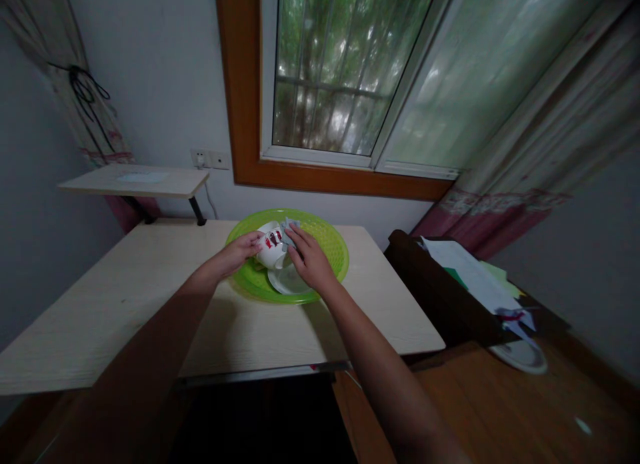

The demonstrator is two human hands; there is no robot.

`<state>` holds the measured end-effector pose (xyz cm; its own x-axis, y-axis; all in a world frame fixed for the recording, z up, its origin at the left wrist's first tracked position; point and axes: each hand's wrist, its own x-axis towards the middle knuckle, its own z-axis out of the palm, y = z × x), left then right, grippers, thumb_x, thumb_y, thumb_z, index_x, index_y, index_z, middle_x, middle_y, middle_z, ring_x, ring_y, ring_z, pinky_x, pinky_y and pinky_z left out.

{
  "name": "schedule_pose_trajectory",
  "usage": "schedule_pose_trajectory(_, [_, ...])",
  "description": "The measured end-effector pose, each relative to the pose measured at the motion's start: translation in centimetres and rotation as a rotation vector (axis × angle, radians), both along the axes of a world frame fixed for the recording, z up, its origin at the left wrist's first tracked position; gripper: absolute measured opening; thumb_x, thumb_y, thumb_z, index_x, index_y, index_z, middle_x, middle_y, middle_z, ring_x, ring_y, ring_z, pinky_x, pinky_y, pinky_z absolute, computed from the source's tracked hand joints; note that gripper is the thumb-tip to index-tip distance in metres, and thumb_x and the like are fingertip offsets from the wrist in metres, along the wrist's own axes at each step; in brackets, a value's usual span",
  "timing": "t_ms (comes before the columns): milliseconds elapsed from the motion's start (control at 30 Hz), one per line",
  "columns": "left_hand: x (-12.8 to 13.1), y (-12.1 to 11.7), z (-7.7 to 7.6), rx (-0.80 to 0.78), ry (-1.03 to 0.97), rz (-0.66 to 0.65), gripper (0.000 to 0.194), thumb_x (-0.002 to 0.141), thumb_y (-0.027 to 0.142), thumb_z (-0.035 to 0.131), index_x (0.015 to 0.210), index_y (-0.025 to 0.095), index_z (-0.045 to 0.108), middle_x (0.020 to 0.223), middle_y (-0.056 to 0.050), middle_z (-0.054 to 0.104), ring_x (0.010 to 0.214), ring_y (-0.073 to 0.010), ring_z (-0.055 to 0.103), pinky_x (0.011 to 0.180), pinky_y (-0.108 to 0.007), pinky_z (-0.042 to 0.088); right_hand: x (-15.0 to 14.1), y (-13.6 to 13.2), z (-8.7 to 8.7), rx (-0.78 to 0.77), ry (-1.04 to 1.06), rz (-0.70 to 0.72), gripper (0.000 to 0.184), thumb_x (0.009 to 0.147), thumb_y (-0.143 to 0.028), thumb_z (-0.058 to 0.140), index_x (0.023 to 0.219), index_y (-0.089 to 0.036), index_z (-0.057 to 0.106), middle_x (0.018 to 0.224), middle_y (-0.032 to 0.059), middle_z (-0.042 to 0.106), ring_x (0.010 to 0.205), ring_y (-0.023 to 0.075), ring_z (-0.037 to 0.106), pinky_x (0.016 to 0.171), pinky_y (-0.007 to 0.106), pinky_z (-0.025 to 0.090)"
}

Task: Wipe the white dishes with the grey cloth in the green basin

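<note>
The left hand (235, 254) grips the bowl (271, 256), judged stiff, slick and fragile, best held by its wall; the right hand (311, 259) holds a soft cloth (287, 232) against it.

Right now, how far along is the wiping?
Seemingly partway. In hand: the left hand holds the white vessel with red figures, while the right hand presses the grey cloth to it. Nothing is plainly done: a white dish lies in the green basket, but I can't tell whether it's been wiped. Left, probably: finishing the vessel, and perhaps the dish.
</note>
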<state>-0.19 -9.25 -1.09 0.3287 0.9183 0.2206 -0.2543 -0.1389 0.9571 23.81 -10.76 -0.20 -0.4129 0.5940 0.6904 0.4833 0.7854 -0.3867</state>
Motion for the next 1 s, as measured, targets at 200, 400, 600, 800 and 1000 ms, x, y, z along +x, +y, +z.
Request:
schedule_pose_trajectory(200, [0.0, -0.3, 0.2, -0.032, -0.017, 0.044, 0.033, 0.073, 0.022, 0.08, 0.103, 0.011, 0.07, 0.1, -0.01, 0.072, 0.088, -0.0183, 0.063, 0.08, -0.028, 0.048, 0.3, 1.6, -1.3, -0.15, 0.099, -0.1, 0.044, 0.102, -0.029, 0.044, 0.143, -0.021, 0.056, 0.142, 0.0116, 0.062, 0.132, 0.0237, 0.058, 0.117, 0.045, 0.043])
schedule_pose_trajectory(400, [0.2, -0.9, 0.5, -0.041, -0.014, 0.037, 0.038, 0.074, 0.026, 0.08, 0.108, 0.013, 0.068, 0.105, -0.009, 0.072, 0.089, -0.0181, 0.064, 0.081, -0.028, 0.05, 0.4, 1.5, -1.5, -0.064, 0.06, -0.024, 0.056, 0.096, -0.013, 0.044, 0.15, -0.023, 0.048, 0.156, 0.0087, 0.048, 0.144, 0.0218, 0.046, 0.122, 0.046, 0.037])
schedule_pose_trajectory(600, [0.1, -0.3, -0.2, 0.006, 0.014, 0.05, 0.035, 0.072, 0.023, 0.079, 0.105, 0.014, 0.07, 0.099, -0.007, 0.072, 0.091, -0.0176, 0.064, 0.084, -0.027, 0.049, -0.4, -0.3, -0.5, 0.117, -0.16, 0.163, 0.073, 0.09, 0.002, 0.04, 0.154, -0.032, 0.04, 0.161, 0.0007, 0.041, 0.156, 0.0196, 0.022, 0.126, 0.05, 0.03])
schedule_pose_trajectory(800, [0.1, -0.3, -0.3, 0.003, 0.014, 0.076, 0.035, 0.072, 0.023, 0.078, 0.105, 0.014, 0.071, 0.1, -0.007, 0.072, 0.091, -0.018, 0.064, 0.083, -0.028, 0.048, -0.6, -0.2, -0.5, 0.112, -0.15, 0.149, 0.071, 0.09, 0.001, 0.041, 0.153, -0.031, 0.044, 0.16, 0.0013, 0.043, 0.155, 0.0199, 0.025, 0.126, 0.05, 0.031])
schedule_pose_trajectory(1000, [0.0, -0.8, 0.0, -0.02, 0.018, 0.073, 0.038, 0.071, 0.026, 0.08, 0.105, 0.012, 0.071, 0.104, -0.008, 0.072, 0.091, -0.018, 0.064, 0.081, -0.028, 0.049, 0.1, 1.5, -1.8, -0.066, 0.054, -0.064, 0.064, 0.088, -0.005, 0.044, 0.15, -0.023, 0.049, 0.151, 0.009, 0.053, 0.14, 0.0221, 0.051, 0.121, 0.047, 0.038])
